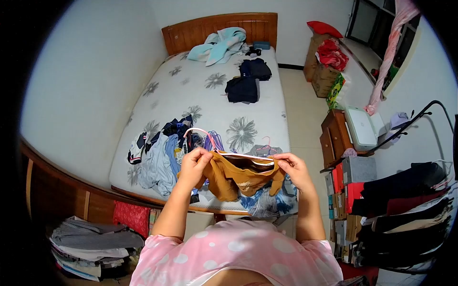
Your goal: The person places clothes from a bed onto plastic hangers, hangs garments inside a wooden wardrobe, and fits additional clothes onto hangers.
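Observation:
A mustard-brown garment (222, 178) hangs stretched between my two hands above the near end of the bed. My left hand (194, 164) pinches its upper left corner. With fingers closed, my right hand (293, 168) grips the upper right corner. A hanger (206, 133) with a pink curved hook rises beside my left hand, and a pale bar runs along the garment's opening; how far it reaches inside is hidden. Behind the garment lie purple hangers (213, 141), and a pink-hooked hanger (266, 148) with a grey garment. A blue-and-white patterned cloth (269, 202) lies below.
Light-blue clothes (160, 162) are heaped on the bed's left. Dark folded clothes (242, 89) and a light blanket (222, 45) lie farther up the mattress (183, 86). On the right stand shoe boxes (360, 169), a clothes rack (420, 114) and a drawer cabinet (334, 138).

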Available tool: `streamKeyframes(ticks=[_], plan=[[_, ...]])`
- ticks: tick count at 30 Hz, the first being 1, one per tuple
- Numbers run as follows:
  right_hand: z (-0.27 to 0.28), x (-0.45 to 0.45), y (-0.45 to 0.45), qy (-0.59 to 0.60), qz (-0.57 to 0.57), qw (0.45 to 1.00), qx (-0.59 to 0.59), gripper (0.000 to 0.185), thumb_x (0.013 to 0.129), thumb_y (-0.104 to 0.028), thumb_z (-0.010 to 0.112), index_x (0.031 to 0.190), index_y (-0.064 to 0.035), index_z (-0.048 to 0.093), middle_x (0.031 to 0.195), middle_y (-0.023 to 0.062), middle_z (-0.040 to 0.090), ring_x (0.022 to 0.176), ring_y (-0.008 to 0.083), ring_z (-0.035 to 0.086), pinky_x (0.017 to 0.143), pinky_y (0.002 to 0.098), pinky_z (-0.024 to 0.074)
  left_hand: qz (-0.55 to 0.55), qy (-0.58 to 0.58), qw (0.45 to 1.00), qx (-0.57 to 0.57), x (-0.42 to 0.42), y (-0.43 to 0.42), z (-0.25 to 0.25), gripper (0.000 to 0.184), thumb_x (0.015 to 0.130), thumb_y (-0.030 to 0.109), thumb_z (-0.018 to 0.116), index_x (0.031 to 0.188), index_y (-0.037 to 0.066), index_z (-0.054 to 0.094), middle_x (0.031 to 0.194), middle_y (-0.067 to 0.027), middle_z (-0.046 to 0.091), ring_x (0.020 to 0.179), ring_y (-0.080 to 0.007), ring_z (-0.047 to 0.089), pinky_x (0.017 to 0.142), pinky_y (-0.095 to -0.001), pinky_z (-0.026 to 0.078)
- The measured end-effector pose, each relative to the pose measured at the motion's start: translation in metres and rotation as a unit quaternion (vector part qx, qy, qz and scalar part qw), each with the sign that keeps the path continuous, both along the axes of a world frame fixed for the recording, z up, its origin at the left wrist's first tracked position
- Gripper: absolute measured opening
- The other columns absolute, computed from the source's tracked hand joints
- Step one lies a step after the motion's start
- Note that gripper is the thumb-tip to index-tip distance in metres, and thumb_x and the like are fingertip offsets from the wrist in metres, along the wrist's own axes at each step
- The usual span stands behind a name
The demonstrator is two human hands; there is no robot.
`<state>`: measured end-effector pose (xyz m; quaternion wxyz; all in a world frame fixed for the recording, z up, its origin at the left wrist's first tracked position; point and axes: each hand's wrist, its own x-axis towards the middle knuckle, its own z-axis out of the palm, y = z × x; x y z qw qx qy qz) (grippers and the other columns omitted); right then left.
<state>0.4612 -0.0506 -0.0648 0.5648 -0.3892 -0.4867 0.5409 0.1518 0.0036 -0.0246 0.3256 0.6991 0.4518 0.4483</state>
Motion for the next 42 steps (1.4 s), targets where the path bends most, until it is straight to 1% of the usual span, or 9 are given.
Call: streamKeyframes(ticks=[4,7,16,19,22,25,28,31,42], plan=[[-0.006,-0.003,0.002,0.010,-0.042,0.999,-0.010,0.009,0.087,-0.002,0.058,0.095,0.0015,0.055,0.099,0.0067,0.062,0.090,0.0124,0.057,0.082,0.0257,0.0458,0.000,0.012,1.000,-0.021,-0.001,0.000,-0.005,0.020,0.086,0.019,0.063,0.079,0.000,0.060,0.065,-0.0005,0.055,0.063,-0.0072,0.048,0.058,-0.0235,0.040],[-0.017,0.003,0.002,-0.047,-0.019,0.999,0.003,0.007,0.087,-0.003,0.058,0.092,0.0008,0.054,0.097,0.0059,0.063,0.088,0.0119,0.058,0.080,0.0249,0.0457,-0.004,0.006,1.000,-0.018,0.001,-0.001,-0.007,0.020,0.086,0.019,0.063,0.079,0.001,0.060,0.065,-0.0005,0.055,0.062,-0.0070,0.048,0.057,-0.0234,0.040],[-0.010,-0.015,0.001,-0.247,-0.118,0.959,0.067,0.009,0.087,-0.006,0.059,0.092,0.0002,0.055,0.087,0.0081,0.064,0.079,0.0134,0.060,0.071,0.0254,0.0475,-0.012,-0.008,0.999,-0.042,0.010,-0.001,-0.012,0.020,0.086,0.018,0.063,0.079,0.000,0.059,0.066,-0.0010,0.056,0.062,-0.0074,0.048,0.058,-0.0232,0.040],[-0.005,-0.018,0.001,-0.269,-0.143,0.949,0.083,0.011,0.086,-0.008,0.060,0.092,0.0003,0.056,0.086,0.0091,0.065,0.076,0.0146,0.061,0.068,0.0261,0.0480,0.004,-0.001,0.999,-0.032,0.010,0.001,-0.009,0.021,0.086,0.019,0.063,0.078,0.000,0.060,0.066,-0.0003,0.055,0.063,-0.0070,0.048,0.058,-0.0231,0.040],[-0.012,-0.022,0.007,-0.126,-0.162,0.975,0.082,0.013,0.086,-0.010,0.061,0.091,0.0006,0.057,0.083,0.0098,0.065,0.074,0.0147,0.061,0.066,0.0269,0.0482,0.004,-0.012,0.999,-0.035,0.009,-0.001,-0.005,0.021,0.086,0.019,0.063,0.078,0.000,0.060,0.066,0.0003,0.055,0.063,-0.0066,0.048,0.058,-0.0229,0.040],[-0.012,-0.013,0.007,-0.235,-0.111,0.963,0.069,0.014,0.086,-0.011,0.062,0.091,0.0009,0.057,0.080,0.0097,0.065,0.073,0.0146,0.062,0.065,0.0273,0.0483,0.002,-0.004,0.999,-0.039,0.007,-0.002,-0.006,0.021,0.086,0.020,0.063,0.078,0.000,0.060,0.066,0.0006,0.055,0.063,-0.0063,0.048,0.058,-0.0228,0.040],[-0.002,-0.017,0.003,-0.245,-0.097,0.965,0.002,0.014,0.086,-0.011,0.062,0.091,0.0011,0.058,0.079,0.0099,0.066,0.072,0.0147,0.062,0.065,0.0276,0.0485,0.002,0.003,0.999,-0.039,0.005,-0.003,-0.006,0.022,0.086,0.020,0.063,0.078,0.000,0.060,0.066,0.0006,0.055,0.063,-0.0061,0.048,0.058,-0.0227,0.040],[-0.012,-0.017,0.007,-0.241,-0.107,0.964,0.042,0.013,0.086,-0.010,0.060,0.091,0.0013,0.058,0.079,0.0101,0.066,0.072,0.0158,0.063,0.065,0.0287,0.0485,0.000,0.002,0.999,-0.040,0.003,-0.004,-0.008,0.022,0.086,0.020,0.063,0.078,0.001,0.060,0.066,0.0006,0.056,0.063,-0.0061,0.048,0.058,-0.0227,0.040],[-0.009,-0.056,0.016,-0.381,-0.242,0.868,0.205,0.013,0.084,-0.014,0.062,0.082,-0.0043,0.053,0.075,0.0136,0.061,0.068,0.0356,0.056,0.061,0.0436,0.0433,-0.003,0.005,1.000,-0.027,0.019,-0.002,-0.015,0.020,0.085,0.019,0.064,0.079,0.000,0.061,0.063,-0.0039,0.058,0.059,-0.0087,0.050,0.055,-0.0243,0.041]])
